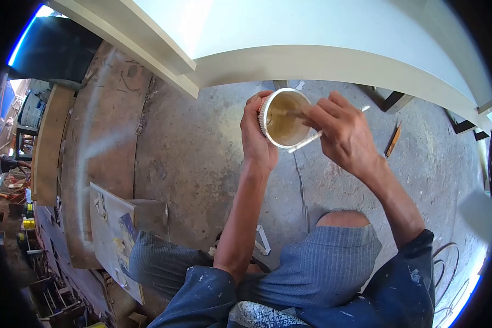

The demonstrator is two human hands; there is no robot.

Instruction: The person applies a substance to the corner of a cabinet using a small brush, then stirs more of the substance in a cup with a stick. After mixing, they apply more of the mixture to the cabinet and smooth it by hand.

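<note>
My left hand (258, 130) is wrapped round the side of a ribbed cup (263, 121) with a white rim, tilted so that its inside faces me. Yellowish liquid (281, 127) lies in it. My right hand (341, 128) is closed at the cup's right side, its fingertips over the opening. A thin white stick (306, 142) passes under these fingers, one end by the cup's lower rim. From the fingertips a blurred brown tool (294, 113) reaches into the cup; its kind I cannot make out.
A pale panel with a raised edge (311, 63) spans the top. On the concrete floor (186, 164) lie a narrow orange-brown piece (393, 139) and a cable (302, 188). Boards (109, 235) lean at the left. Another person (4, 163) is at the far left edge.
</note>
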